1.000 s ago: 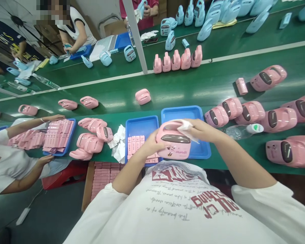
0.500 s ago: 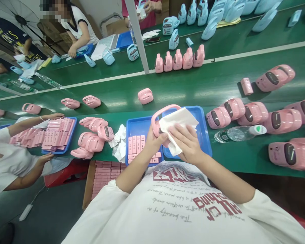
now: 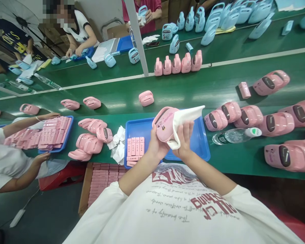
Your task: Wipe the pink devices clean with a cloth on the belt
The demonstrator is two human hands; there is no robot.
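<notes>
Above the blue trays (image 3: 202, 149), gripping a tilted pink handled case (image 3: 165, 124) with the fingers of the left hand (image 3: 157, 145) and grasping a white cloth (image 3: 185, 117) against its edge with the right hand (image 3: 184, 141). Seemingly wiping; for the next pass, best to keep a steady grip.

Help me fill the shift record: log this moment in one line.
left hand: holds pink device | right hand: holds cloth against device | near: blue tray, bottle
</notes>
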